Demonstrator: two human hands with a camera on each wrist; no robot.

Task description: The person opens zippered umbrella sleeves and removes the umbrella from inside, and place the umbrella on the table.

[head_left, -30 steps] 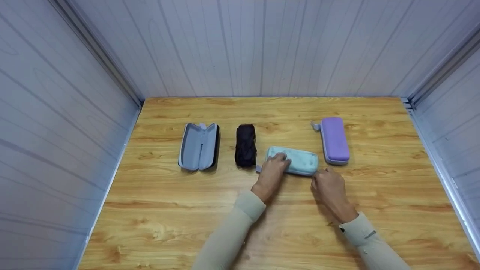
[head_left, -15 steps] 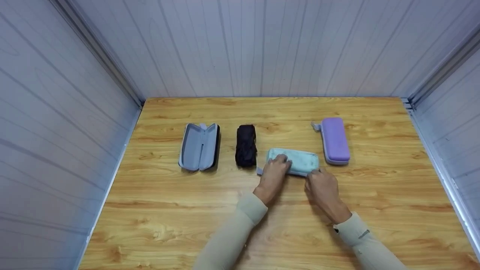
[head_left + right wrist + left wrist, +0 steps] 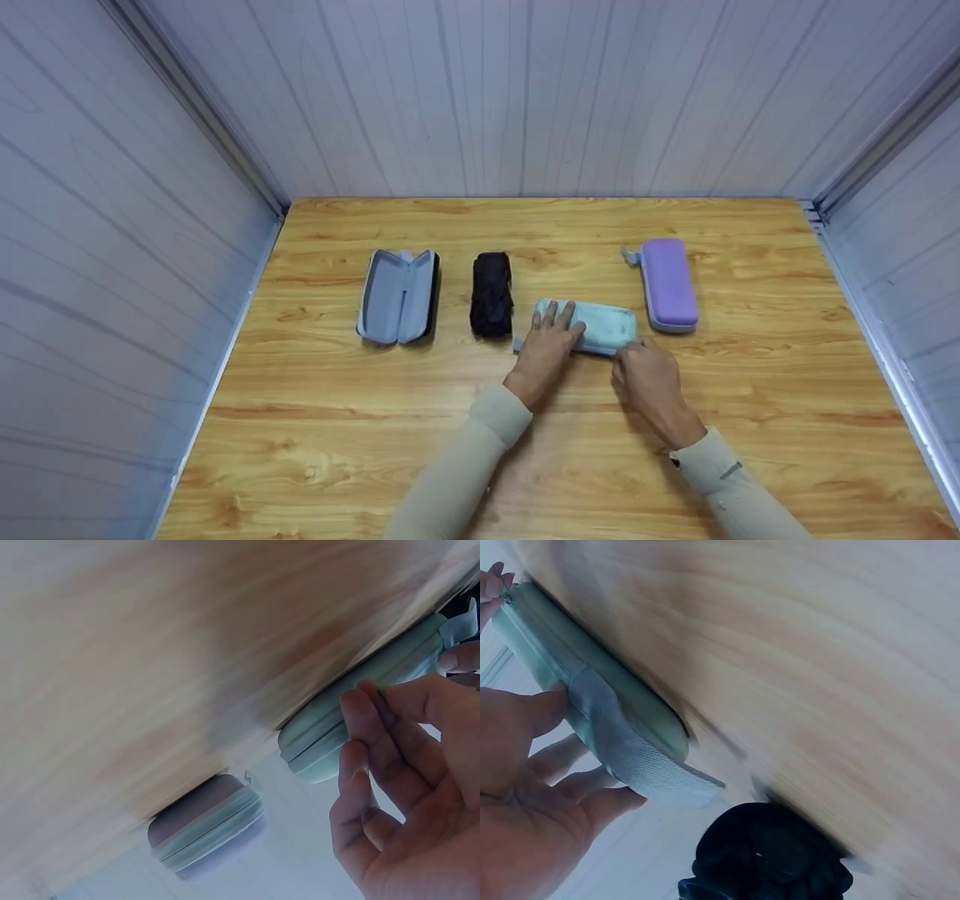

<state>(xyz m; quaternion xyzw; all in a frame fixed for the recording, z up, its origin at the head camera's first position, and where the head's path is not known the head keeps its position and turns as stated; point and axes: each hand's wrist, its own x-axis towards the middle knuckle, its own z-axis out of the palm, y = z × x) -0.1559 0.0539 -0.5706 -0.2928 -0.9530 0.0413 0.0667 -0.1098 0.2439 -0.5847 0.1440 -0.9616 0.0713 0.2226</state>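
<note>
A mint-green zip case point(image 3: 609, 328) lies closed and lengthwise near the middle of the table. My left hand point(image 3: 546, 346) holds its left end, fingers spread across the top. In the left wrist view, the thumb bears on the zipper side beside a grey fabric strap point(image 3: 649, 761). At the case's right front corner my right hand point(image 3: 649, 376) pinches the small zipper pull point(image 3: 508, 597) between thumb and fingers. The right wrist view shows the zipper seam point(image 3: 319, 744) running along the case's side; the pull itself is mostly hidden by the fingertips there.
Left of the case lies a rumpled black fabric bundle point(image 3: 491, 295). Farther left an unzipped case point(image 3: 381, 300) with grey lining stands spread apart. A purple zip case point(image 3: 670, 283) lies to the right. White panels point(image 3: 480, 97) enclose the wooden table point(image 3: 337, 420).
My left fingers have straightened and spread wider over the case's top. The right hand has shifted slightly left along the front edge. The other cases and the black bundle stay put.
</note>
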